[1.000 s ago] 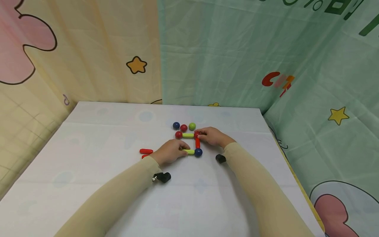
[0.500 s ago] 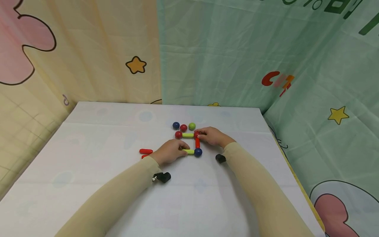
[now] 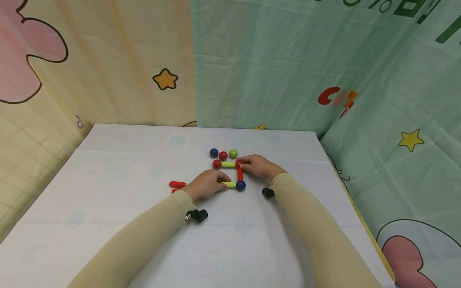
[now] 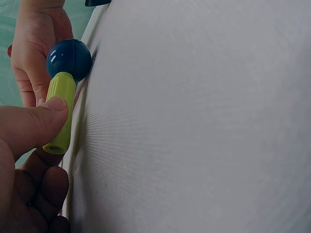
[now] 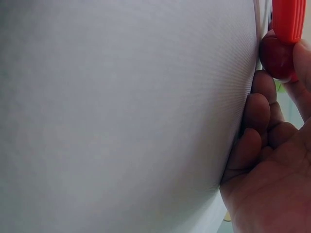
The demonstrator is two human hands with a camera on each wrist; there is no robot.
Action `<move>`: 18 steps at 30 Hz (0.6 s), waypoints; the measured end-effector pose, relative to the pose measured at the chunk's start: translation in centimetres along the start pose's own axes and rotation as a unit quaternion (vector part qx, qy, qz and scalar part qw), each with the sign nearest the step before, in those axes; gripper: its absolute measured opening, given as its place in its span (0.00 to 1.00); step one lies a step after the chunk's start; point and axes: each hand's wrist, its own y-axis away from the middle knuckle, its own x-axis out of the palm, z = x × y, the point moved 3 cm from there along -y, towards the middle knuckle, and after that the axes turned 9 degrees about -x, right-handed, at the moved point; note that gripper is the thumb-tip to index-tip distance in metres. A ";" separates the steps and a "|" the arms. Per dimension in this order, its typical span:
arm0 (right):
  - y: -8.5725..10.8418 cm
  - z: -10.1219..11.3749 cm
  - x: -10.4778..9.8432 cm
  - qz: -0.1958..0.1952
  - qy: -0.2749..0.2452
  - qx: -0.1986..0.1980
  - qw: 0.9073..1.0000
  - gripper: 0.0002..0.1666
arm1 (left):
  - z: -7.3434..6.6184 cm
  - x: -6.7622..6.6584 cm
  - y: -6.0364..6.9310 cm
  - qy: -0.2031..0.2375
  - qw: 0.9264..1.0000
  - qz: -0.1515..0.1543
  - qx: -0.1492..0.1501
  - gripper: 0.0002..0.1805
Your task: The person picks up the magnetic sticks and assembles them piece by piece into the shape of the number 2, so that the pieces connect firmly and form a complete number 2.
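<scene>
The left hand [image 3: 205,185] pinched the near lime rod [image 3: 231,185], which met a navy ball [image 3: 240,185]; loose red rods [image 3: 177,184] lay by that wrist. A red connecting rod [image 3: 240,174] led from the navy ball to a red corner ball [image 3: 238,164], pinched by the right hand [image 3: 260,166]. A far lime rod [image 3: 228,164] joined that to a red end ball [image 3: 217,164]. Three loose balls [image 3: 223,155] sat beyond on the bench [image 3: 223,248].
</scene>
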 end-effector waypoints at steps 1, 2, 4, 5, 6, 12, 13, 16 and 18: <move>0.0 0.0 0.0 0.000 0.001 0.001 1.000 0.26 | 0.0 0.0 0.0 0.001 1.000 0.000 0.000 0.15; 0.0 0.0 0.0 0.000 0.001 0.001 1.000 0.26 | 0.0 0.0 0.0 0.002 1.000 0.001 -0.001 0.15; 0.0 0.0 0.0 0.001 0.002 0.002 1.000 0.26 | 0.0 0.0 0.0 0.005 1.000 0.002 -0.002 0.15; 0.0 0.0 0.0 0.000 0.002 0.002 1.000 0.26 | 0.0 0.0 0.0 0.005 1.000 0.003 -0.003 0.15; 0.0 0.0 0.1 0.000 0.001 0.003 1.000 0.26 | 0.0 0.0 0.0 0.006 1.000 0.003 -0.004 0.15; -0.1 -0.1 0.1 -0.002 -0.001 0.003 1.000 0.26 | 0.0 0.0 0.0 0.007 1.000 0.005 -0.009 0.15; 0.0 -0.1 0.1 -0.002 -0.001 0.003 1.000 0.26 | 0.0 0.0 0.0 0.007 1.000 0.005 -0.010 0.15; 0.0 0.0 0.1 -0.002 -0.001 0.002 1.000 0.26 | 0.0 0.0 0.1 0.009 1.000 0.005 -0.013 0.15; 0.0 0.0 0.1 -0.002 -0.003 0.003 1.000 0.26 | 0.0 0.0 0.2 0.010 1.000 0.005 -0.014 0.16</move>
